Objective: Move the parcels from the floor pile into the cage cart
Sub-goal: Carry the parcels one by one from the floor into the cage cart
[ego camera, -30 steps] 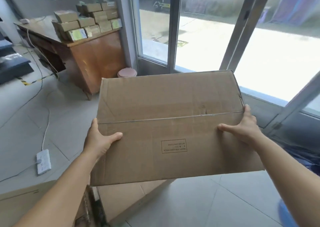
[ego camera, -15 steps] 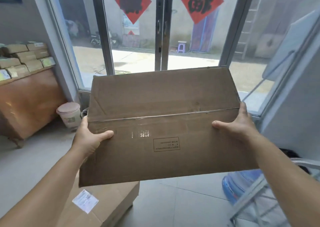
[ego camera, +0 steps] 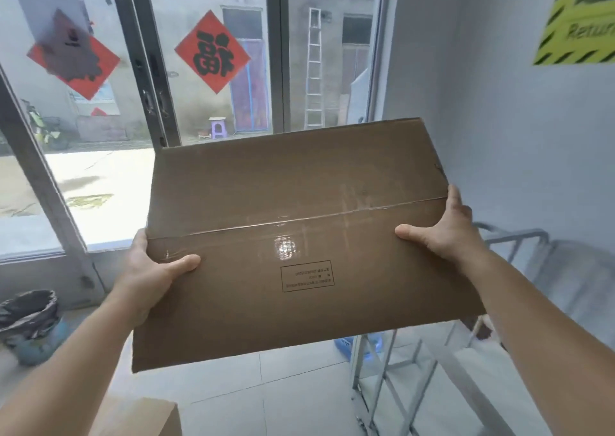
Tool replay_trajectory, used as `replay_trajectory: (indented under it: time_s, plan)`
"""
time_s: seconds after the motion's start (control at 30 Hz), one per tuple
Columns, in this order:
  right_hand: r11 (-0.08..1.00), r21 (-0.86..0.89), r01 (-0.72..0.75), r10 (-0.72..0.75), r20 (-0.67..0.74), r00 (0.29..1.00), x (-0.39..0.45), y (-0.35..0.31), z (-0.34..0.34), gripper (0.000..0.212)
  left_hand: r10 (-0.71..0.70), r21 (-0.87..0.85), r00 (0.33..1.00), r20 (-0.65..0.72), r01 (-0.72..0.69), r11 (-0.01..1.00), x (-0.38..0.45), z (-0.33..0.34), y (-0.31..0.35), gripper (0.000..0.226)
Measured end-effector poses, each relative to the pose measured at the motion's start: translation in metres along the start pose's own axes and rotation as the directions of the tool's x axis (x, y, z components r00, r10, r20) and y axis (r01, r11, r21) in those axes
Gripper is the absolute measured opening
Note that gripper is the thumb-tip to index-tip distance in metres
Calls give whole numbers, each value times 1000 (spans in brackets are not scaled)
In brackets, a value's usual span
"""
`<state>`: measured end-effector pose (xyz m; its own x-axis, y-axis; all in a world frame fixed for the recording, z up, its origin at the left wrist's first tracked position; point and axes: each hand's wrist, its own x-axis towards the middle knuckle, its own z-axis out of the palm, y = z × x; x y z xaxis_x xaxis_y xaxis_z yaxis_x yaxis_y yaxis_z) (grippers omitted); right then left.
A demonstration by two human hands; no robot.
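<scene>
Cardboard fills the middle of your view: a large flat brown corrugated parcel [ego camera: 299, 236], rectangular, matte, with a glossy strip of clear tape running along its centre seam and a small black printed box near its lower middle. You hold it in the air before you, its long axis running from nine o'clock to three o'clock and tilted slightly up on the right, its broad face turned toward you.

Your left hand [ego camera: 146, 276] grips the edge at nine o'clock, thumb laid on the face, fingers hidden behind. Your right hand [ego camera: 446, 229] grips the edge at three o'clock the same way.

At four o'clock, below the parcel, stands the grey metal-tube cage cart [ego camera: 416, 369], against a pale wall. At eleven o'clock, a red diamond paper decoration [ego camera: 213, 51] hangs on the glass sliding door [ego camera: 203, 103]. At eight o'clock sits a bin with a black liner [ego camera: 30, 322].
</scene>
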<state>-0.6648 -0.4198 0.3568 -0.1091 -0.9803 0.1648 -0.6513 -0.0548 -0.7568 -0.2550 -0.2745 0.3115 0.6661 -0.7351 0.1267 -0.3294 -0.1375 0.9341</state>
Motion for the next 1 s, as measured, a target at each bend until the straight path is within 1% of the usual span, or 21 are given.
replay_trajectory:
  time_s: [0.1,0.2,0.37,0.47,0.6,0.73,0.87,1.0]
  plan:
    - [998,-6,-64,63,-101,993,-24,24,-39,131,56,-21,993,103,-54,998,-8,28,20,67]
    - [992,2,-124,123,-188,975,-53,44,-75,130,111,-49,977,185,-103,993,-19,52,31,73]
    - [969,11,-247,238,-308,921,-112,81,-130,129,204,-76,919,338,-190,979,-51,95,53,62]
    - [948,27,-317,303,-380,874,-151,103,-160,127,248,-110,865,435,-223,969,-73,123,68,65]
    - [911,71,-407,391,-462,796,-201,136,-196,128,298,-131,789,538,-271,954,-106,164,89,62]
    - [868,132,-479,470,-530,706,-246,172,-230,128,350,-146,692,632,-337,930,-137,214,110,74]
    - [824,189,-534,533,-579,617,-276,209,-262,127,384,-176,592,709,-380,908,-169,267,131,79]
    - [783,249,-570,588,-594,549,-293,252,-296,128,397,-198,519,757,-397,896,-211,321,153,80]
